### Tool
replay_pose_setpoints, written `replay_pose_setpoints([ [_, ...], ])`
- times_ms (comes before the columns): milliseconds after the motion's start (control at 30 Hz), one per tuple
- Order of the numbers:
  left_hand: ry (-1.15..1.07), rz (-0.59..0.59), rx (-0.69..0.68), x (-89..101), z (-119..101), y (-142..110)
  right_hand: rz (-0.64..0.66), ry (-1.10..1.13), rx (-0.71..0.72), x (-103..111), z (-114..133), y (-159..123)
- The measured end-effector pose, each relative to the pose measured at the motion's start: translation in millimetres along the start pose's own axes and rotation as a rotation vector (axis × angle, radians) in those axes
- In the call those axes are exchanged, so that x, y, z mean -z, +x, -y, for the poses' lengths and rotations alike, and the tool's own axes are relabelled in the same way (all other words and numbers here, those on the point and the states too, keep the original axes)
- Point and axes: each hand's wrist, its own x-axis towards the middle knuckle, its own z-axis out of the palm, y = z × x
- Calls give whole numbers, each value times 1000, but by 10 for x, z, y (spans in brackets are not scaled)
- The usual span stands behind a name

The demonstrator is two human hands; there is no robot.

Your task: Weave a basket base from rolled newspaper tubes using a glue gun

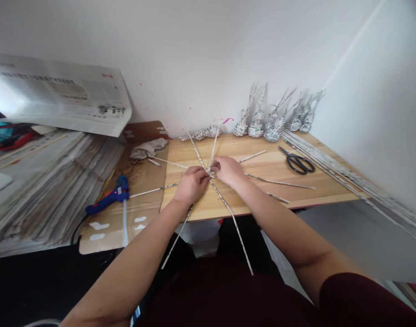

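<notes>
Rolled newspaper sticks (pixel 222 197) cross at one centre on the wooden board and spread outward like spokes, two hanging over the front edge. My left hand (pixel 193 184) pinches the sticks at the left of the crossing, fingers curled together. From the right, my right hand (pixel 227 170) closes its fingertips on the sticks at the same centre. The fingers of both hands nearly meet and partly cover the crossing itself. One stick stands up at a slant just behind my hands.
Black scissors (pixel 298 163) lie on the right of the wooden board (pixel 208 210). Beyond them is a bundle of paper sticks (pixel 344 170). Several woven paper gourds (pixel 256 125) line the wall. A blue glue gun (pixel 114 195), a glove (pixel 149 148) and stacked newspapers (pixel 65 181) are left.
</notes>
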Motion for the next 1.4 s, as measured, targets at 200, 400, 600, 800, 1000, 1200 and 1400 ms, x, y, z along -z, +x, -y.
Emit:
replay_pose_setpoints([
  [200,81,-17,-13,-15,-10,-24,-6,21,-30,42,52,-51],
  [400,138,-3,-1,18,-58,-27,-22,72,-63,60,45,-79],
  [600,160,-9,-71,30,-62,1,-7,128,-51,60,-5,-61],
  [800,169,98,-109,50,-60,55,-40,90,5,1,-3,-89],
  [1000,93,127,-47,83,-39,115,-141,82,208,-72,-3,-101],
  [1200,-82,306,299,259,48,348,-90,43,268,-103,0,-90],
  [1400,200,335,621,253,70,751,-91,41,273,-131,-29,-75],
])
